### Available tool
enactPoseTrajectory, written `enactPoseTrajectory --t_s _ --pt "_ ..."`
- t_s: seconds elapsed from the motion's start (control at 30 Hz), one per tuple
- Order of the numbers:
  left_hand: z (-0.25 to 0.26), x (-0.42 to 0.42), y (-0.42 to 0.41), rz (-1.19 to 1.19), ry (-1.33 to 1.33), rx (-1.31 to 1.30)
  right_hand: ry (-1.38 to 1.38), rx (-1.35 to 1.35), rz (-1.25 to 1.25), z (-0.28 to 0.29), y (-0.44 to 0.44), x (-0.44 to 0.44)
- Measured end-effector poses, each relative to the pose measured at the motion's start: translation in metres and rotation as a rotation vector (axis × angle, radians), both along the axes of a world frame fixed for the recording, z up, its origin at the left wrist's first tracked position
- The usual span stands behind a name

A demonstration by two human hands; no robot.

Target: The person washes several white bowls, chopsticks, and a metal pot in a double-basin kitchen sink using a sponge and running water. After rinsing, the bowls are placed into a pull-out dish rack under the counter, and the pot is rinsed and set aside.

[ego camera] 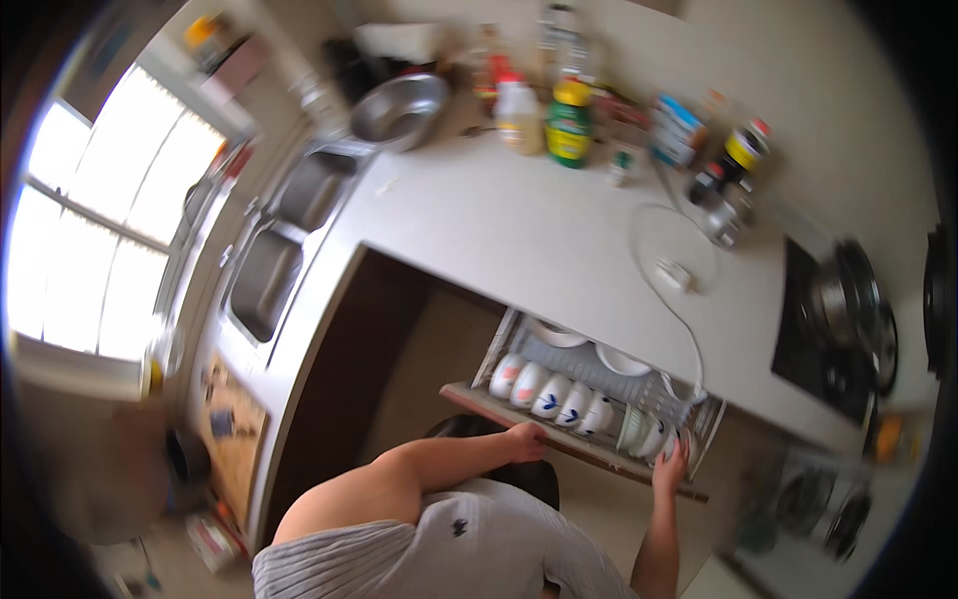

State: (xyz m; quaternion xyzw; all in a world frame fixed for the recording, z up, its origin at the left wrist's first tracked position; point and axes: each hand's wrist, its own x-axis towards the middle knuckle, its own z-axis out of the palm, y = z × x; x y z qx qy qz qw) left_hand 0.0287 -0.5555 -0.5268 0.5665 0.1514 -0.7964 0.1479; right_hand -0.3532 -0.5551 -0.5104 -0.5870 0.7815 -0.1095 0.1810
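Note:
A pull-out dish drawer (580,448) stands out from under the white countertop (479,217). My left hand (528,442) is closed on the drawer's front edge, near its middle. At the drawer's right end my right hand (670,463) has its fingers on a white bowl (687,448); whether it grips the bowl is unclear. White bowls with coloured patterns (552,395) stand on edge in a row at the left of the rack, and pale green dishes (632,428) stand nearer my right hand. More white dishes (623,361) lie at the back, partly under the counter.
A double steel sink (266,281) is at the left, with a metal bowl (399,111) behind it. Bottles (570,123) line the wall. A white cable (685,329) hangs over the counter edge near the drawer. Pots stand by a black cooktop (797,337) at right.

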Motion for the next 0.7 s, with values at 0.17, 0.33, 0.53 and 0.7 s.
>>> enactPoseTrajectory --t_s 0.17,0.33,0.53,0.7 --pt "0.028 0.009 0.0 -0.229 0.143 -0.378 -0.122 0.085 0.214 0.063 0.031 0.098" --pt "0.067 0.071 -0.001 -0.411 0.101 -0.399 -0.099 0.294 0.389 0.084 0.043 0.188" --pt "0.101 0.188 0.009 -0.111 0.116 -0.465 0.025 0.31 0.265 0.089 0.048 0.226" --pt "0.149 0.254 -0.002 -0.152 0.163 -0.505 -0.128 0.243 -0.039 0.063 0.045 0.208"
